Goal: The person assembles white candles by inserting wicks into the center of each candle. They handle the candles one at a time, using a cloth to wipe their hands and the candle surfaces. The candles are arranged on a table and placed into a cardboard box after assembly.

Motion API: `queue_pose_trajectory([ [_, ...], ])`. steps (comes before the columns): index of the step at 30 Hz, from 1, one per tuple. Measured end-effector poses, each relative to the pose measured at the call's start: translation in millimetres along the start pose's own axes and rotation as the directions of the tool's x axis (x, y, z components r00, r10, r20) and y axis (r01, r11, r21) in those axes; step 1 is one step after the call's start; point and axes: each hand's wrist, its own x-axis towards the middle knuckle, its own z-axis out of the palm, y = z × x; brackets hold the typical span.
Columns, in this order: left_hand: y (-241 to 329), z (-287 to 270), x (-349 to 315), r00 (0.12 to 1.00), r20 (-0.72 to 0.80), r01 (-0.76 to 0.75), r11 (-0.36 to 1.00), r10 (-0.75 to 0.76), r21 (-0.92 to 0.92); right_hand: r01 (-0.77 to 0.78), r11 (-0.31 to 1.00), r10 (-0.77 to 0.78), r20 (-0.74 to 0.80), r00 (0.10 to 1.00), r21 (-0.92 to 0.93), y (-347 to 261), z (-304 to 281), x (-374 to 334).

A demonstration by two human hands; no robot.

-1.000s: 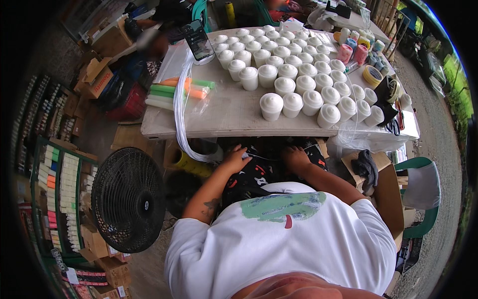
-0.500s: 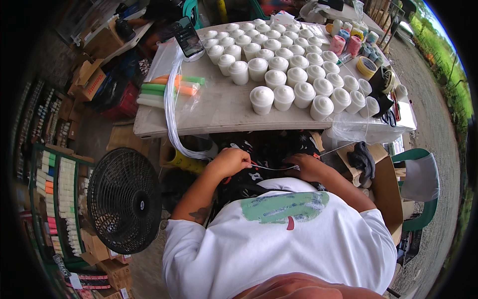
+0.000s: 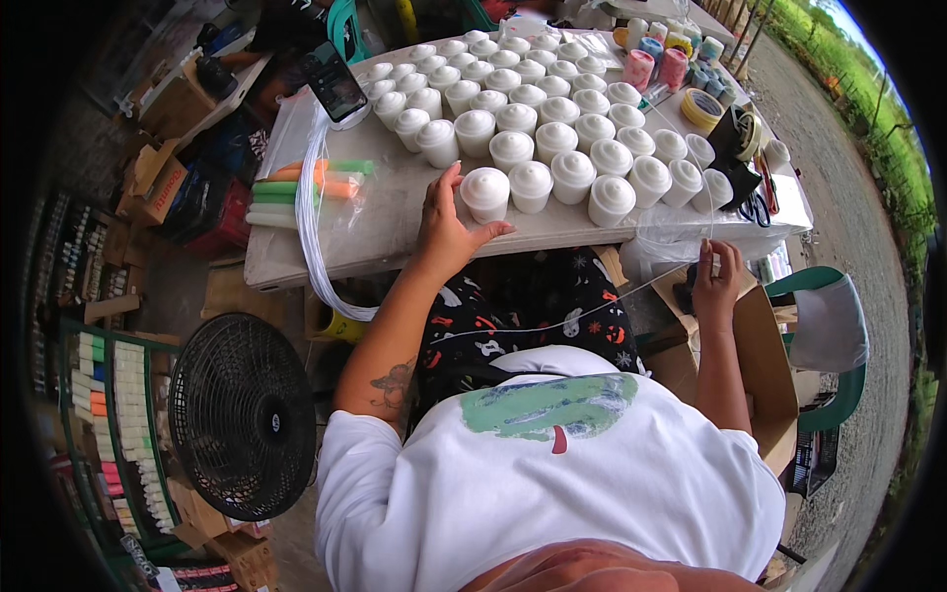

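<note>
Rows of white cup-shaped pieces with pointed, domed tops, which look like candles, stand upright on the table [image 3: 385, 232]. My left hand [image 3: 449, 227] is at the nearest white candle [image 3: 485, 195], fingers along its left side and thumb stretched out below it. The hand is open; I cannot tell whether it touches the candle. Past the table's front right edge, my right hand [image 3: 717, 271] is raised, its fingers pinched on a thin white string [image 3: 577, 318]. That string sags across my lap, and a thin strand also rises from the hand toward the tabletop.
A bundle of white strands [image 3: 312, 212] hangs over the table's left edge beside green, orange and white sticks [image 3: 286, 202] and a phone [image 3: 335, 89]. Tape rolls [image 3: 701, 109] lie at right. A black fan [image 3: 242, 414] stands left; a cardboard box [image 3: 767, 365] is at my right.
My left hand has let go of the string and moved up to the nearest candle. My right hand has moved right and up with the string. The view has shifted slightly.
</note>
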Motion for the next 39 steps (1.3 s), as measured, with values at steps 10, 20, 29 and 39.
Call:
queue_pose_trajectory([
  [10,24,29,1,0.977,-0.180,-0.138,0.980,0.111,-0.146,-0.507,0.862,0.502,0.174,0.847,-0.022,149,-25,-66],
  [20,96,-9,-3,0.981,-0.023,-0.196,0.969,0.194,-0.149,-0.297,0.428,0.100,0.283,0.954,0.853,-70,-95,46],
  [29,105,-7,-11,0.984,0.113,-0.094,0.942,0.137,-0.322,0.435,0.589,-0.590,-0.004,0.807,0.681,-216,15,33],
  [39,113,-30,-11,0.917,0.041,-0.392,0.915,0.397,-0.097,-0.654,0.345,0.012,0.694,0.720,0.673,-195,77,69],
])
